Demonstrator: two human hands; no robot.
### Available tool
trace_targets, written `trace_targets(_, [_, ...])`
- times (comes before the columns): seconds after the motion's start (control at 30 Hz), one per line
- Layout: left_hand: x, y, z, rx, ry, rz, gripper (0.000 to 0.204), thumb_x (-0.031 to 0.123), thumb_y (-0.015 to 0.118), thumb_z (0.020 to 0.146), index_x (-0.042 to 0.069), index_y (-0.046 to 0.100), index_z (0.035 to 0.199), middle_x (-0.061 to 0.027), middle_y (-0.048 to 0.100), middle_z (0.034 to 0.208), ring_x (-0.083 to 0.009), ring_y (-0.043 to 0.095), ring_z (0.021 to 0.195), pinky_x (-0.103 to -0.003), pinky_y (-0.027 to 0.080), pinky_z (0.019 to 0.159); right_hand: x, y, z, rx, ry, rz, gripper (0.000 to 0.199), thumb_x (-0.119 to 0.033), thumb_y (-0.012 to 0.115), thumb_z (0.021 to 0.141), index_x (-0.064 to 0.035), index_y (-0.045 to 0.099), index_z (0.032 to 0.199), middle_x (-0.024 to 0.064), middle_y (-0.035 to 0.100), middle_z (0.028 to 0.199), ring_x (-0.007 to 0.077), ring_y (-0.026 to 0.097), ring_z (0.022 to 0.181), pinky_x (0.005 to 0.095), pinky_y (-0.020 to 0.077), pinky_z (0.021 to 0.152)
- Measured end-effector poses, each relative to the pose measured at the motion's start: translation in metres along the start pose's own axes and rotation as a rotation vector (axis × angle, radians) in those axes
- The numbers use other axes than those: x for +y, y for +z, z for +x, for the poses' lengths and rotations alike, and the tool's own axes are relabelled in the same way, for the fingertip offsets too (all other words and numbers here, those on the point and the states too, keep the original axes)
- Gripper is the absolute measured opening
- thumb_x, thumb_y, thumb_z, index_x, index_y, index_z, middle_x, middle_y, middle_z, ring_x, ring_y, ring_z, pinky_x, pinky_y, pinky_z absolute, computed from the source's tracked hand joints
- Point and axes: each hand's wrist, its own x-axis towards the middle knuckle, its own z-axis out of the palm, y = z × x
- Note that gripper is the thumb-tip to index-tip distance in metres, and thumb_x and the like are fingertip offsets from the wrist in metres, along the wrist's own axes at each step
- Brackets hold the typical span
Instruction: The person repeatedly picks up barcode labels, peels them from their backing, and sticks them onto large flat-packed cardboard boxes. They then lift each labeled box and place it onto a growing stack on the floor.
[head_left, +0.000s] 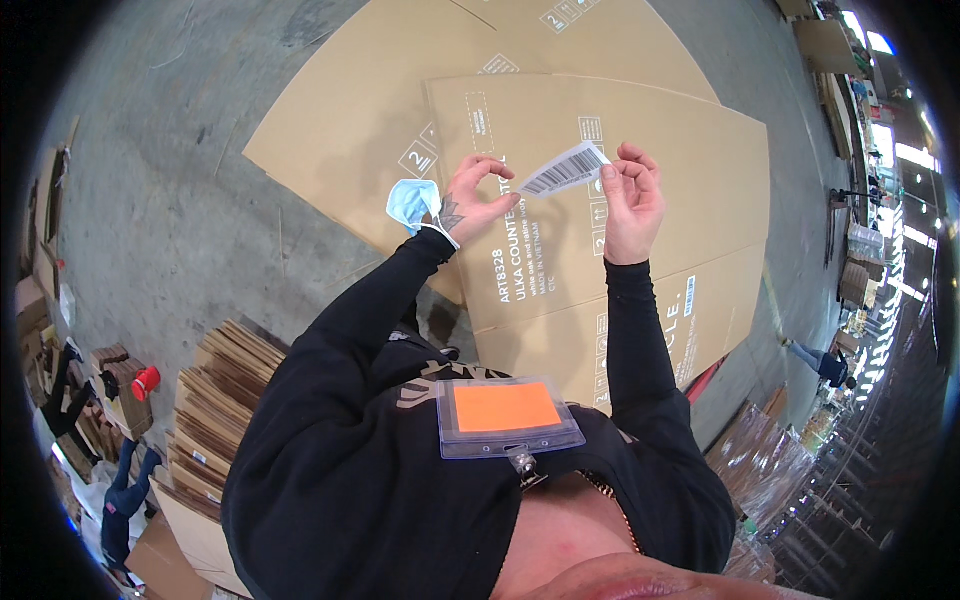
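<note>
In front of me, a white barcode label [565, 170] is pinched at its right end between the thumb and fingers of my right hand [632, 208]. Its free end curls toward my left hand [480, 198], whose thumb and index finger are curved with a gap between them, just beside the label's left corner. A light blue face mask [410, 203] dangles by its loop from my left wrist. Below both hands lies a large brown cardboard box panel [690, 160] with white printing, overlapping another flat cardboard sheet [350, 95].
Stacked flat cardboard [215, 400] stands close by on my left, over the grey concrete floor [190, 200]. One person [125, 500] is at the lower left and another person [825, 365] is off to the right. Plastic-wrapped goods [765, 460] stand at the lower right.
</note>
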Motion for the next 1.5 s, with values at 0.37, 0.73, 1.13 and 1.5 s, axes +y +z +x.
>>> trace_targets(0.37, [-0.02, 0.007, -0.001, -0.015, -0.037, 0.02, 0.013, 0.012, 0.074, 0.076, 0.003, 0.065, 0.078, -0.0056, 0.059, 0.098, -0.0172, 0.059, 0.09, -0.03, 0.046, 0.082, 0.023, 0.001, 0.011, -0.019, 0.042, -0.079, 0.012, -0.012, 0.068, 0.084, -0.0017, 0.064, 0.087, 0.0122, 0.052, 0.118, 0.0228, 0.049, 0.115, 0.036, 0.0365, 0.1])
trace_targets(0.73, [-0.146, 0.042, 0.016, 0.342, -0.705, -0.25, 0.023, 0.018, 0.074, 0.078, -0.003, 0.067, 0.085, -0.0019, 0.062, 0.066, -0.007, 0.05, 0.049, -0.023, 0.038, 0.043, 0.236, 0.11, 0.123, -0.502, 0.148, -0.515, 0.039, -0.039, 0.076, 0.072, -0.0026, 0.069, 0.085, 0.0161, 0.067, 0.085, 0.0259, 0.064, 0.086, 0.0363, 0.0493, 0.079])
trace_targets(1.13, [-0.19, 0.049, 0.067, 0.589, -0.815, -0.199, 0.033, 0.027, 0.08, 0.068, -0.003, 0.069, 0.073, -0.0126, 0.066, 0.064, -0.0195, 0.063, 0.057, -0.032, 0.05, 0.06, 0.297, 0.177, 0.155, -0.519, 0.372, -0.768, 0.031, -0.046, 0.074, 0.07, -0.0208, 0.072, 0.088, -0.004, 0.069, 0.085, 0.0152, 0.063, 0.088, 0.0453, 0.03, 0.094])
trace_targets(1.5, [-0.188, 0.051, 0.073, 0.536, -0.846, -0.051, 0.039, 0.03, 0.079, 0.067, -0.007, 0.069, 0.077, -0.0149, 0.067, 0.067, -0.0199, 0.063, 0.06, -0.032, 0.051, 0.06, 0.285, 0.174, 0.153, -0.46, 0.295, -0.882, 0.029, -0.043, 0.074, 0.07, -0.0197, 0.073, 0.086, -0.001, 0.069, 0.089, 0.0185, 0.062, 0.091, 0.0459, 0.0336, 0.089])
